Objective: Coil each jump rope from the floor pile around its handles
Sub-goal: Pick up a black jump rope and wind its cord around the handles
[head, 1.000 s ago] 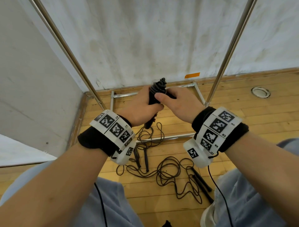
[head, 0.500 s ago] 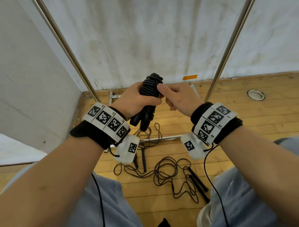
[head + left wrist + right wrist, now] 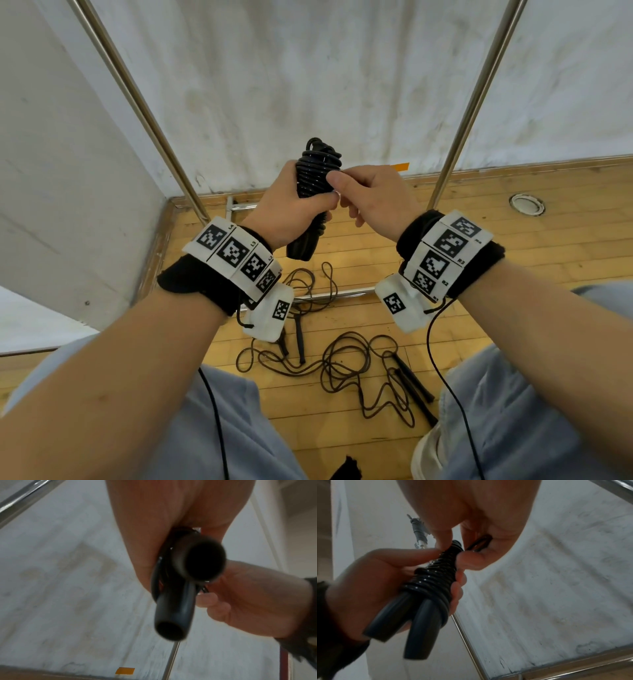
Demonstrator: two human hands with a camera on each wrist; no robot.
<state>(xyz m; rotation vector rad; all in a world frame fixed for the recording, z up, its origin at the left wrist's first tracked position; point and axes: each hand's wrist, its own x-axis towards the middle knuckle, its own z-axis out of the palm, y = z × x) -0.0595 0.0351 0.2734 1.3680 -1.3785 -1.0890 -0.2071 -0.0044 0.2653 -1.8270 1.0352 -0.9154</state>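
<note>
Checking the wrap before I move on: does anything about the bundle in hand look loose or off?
The coiled rope sits tight around both handles in the left hand. One short loop end is untucked, pinched by the right hand. More ropes lie tangled on the floor.

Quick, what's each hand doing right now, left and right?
Left hand: grips the coiled jump rope around its handles.
Right hand: pinches the last loop of rope at the top of the coil.
</note>
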